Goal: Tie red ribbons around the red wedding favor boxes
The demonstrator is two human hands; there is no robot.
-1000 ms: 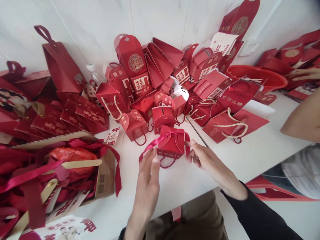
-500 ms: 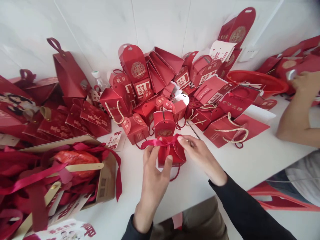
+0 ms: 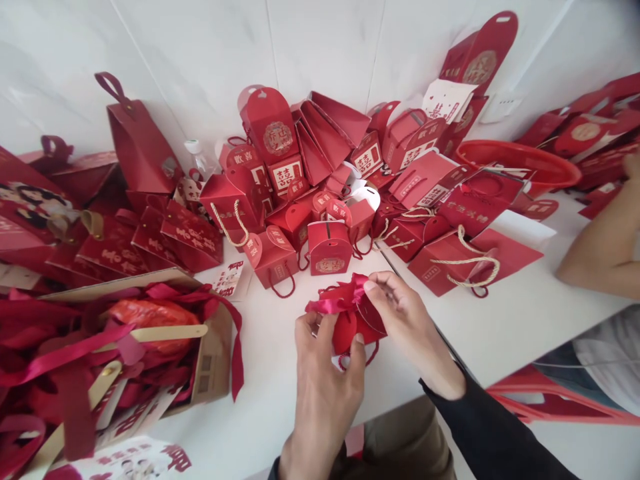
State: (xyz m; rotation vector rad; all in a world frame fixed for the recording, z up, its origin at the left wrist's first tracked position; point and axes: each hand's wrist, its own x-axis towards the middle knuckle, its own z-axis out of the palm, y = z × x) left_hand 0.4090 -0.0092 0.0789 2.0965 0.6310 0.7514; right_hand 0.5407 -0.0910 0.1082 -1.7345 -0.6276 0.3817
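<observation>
A small red gift box (image 3: 344, 333) lies tilted on the white table in front of me, with a shiny crimson ribbon (image 3: 328, 306) across its top. My left hand (image 3: 327, 383) is curled round the box's near left side, thumb against its front and fingertips by the ribbon's left end. With thumb and fingers together, my right hand (image 3: 410, 327) pinches the ribbon at the box's upper right. Dark red cord handles (image 3: 373, 355) show below the box. Just beyond it stands another red box (image 3: 329, 248) with a gold emblem.
Red gift boxes and bags (image 3: 320, 140) crowd the wall side. At left, a cardboard box (image 3: 215, 360) holds ribbons and bags. A red basin (image 3: 555, 175) sits at right, near another person's arm (image 3: 597, 250). A dark seam (image 3: 457, 360) crosses the tabletop.
The gift box has moved right and toward me and turned, with both hands following. The ribbon is bunched closer to the box's top. At right, the other person's hand has moved farther right.
</observation>
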